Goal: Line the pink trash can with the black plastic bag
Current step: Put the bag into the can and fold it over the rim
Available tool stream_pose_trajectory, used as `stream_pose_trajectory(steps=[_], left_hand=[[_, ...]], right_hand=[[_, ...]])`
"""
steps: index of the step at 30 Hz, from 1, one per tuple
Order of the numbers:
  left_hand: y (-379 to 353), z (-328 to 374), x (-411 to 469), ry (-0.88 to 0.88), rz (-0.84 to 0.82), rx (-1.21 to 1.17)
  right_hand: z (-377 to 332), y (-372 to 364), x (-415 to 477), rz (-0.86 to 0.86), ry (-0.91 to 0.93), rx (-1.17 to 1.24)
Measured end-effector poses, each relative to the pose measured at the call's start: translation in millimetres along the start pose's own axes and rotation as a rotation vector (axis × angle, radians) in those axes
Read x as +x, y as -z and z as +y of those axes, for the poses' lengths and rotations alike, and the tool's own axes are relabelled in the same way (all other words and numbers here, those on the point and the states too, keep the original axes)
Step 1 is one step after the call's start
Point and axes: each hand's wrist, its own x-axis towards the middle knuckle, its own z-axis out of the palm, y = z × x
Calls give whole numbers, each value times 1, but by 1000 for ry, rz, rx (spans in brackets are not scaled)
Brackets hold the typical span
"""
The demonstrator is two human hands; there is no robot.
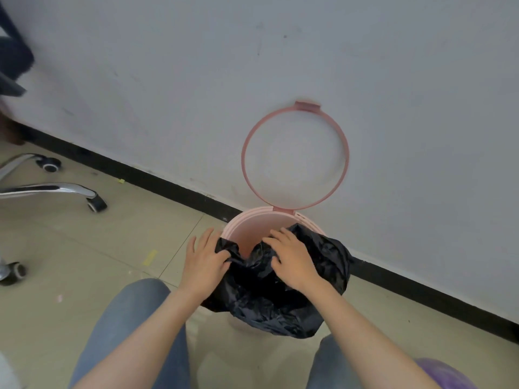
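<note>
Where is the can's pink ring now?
Head view, right of centre: the pink ring stands flipped up before the white wall, hinged at the back rim of the pink trash can, above the black bag.

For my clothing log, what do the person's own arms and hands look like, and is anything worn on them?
The left forearm and right forearm are bare down to the frame's bottom edge; no sleeves show. The left hand and right hand wear no gloves, and no ring, watch or bracelet shows on the sides facing the camera.
</note>
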Motion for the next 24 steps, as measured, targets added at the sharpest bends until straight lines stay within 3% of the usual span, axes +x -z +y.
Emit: stream_pose_trajectory(steps=[2,6,8,14,19,24], left_hand=[[5,-6,-2,-14,15,-307],[32,-23,-1,300,-154,-861],[42,-34,3,429,-137,-976],[49,-51,15,611,-125,-1131],[37,-54,23,649,31,-961],[31,-48,26,617,72,-392]], right_hand=[[-15,-4,15,-150,67,33],[-29,-6,32,-182,44,-6],[-24,0,35,-96,12,-69],[-5,11,40,72,-91,118],[-10,7,46,227,-132,160],[-21,6,53,366,-145,106]])
